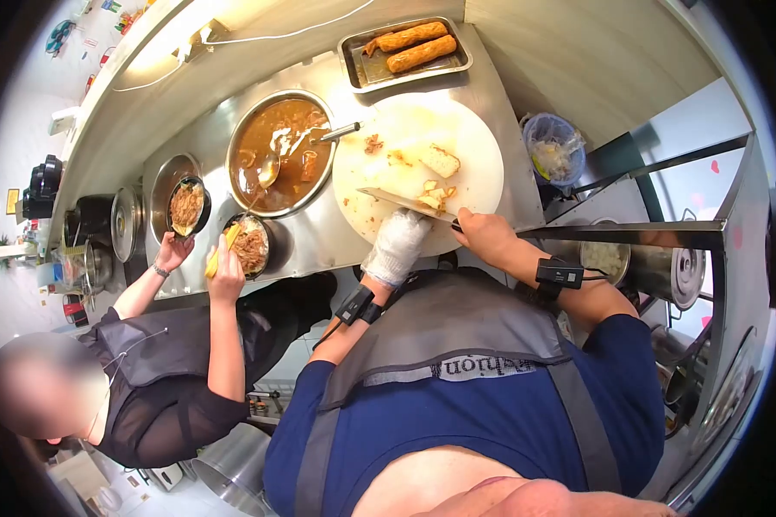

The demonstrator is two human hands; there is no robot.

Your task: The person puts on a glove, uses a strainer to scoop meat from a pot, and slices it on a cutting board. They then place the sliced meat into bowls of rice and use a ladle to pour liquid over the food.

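Observation:
My right hand (pixel 485 237) is closed around the handle of a cleaver (pixel 403 201). Its blade runs leftward across a round white cutting board (pixel 371 121). Beside the blade is my left hand (pixel 401 239) in a white glove, low on the board; its fingers are partly hidden and I cannot make out their grip. Cut pieces of pale yellow food (pixel 435 195) lie just beyond the blade. Farther up the board rests a larger browned chunk (pixel 441 161), with small crumbs and brown bits (pixel 372 144) to its left.
A metal tray (pixel 353 79) behind the board holds two browned rolls (pixel 422 53). To the left stands a large bowl of brown stew (pixel 263 121) with a ladle (pixel 269 171). A co-worker's hands (pixel 224 271) are over filled bowls (pixel 254 246). A lined blue bin (pixel 553 148) is at right.

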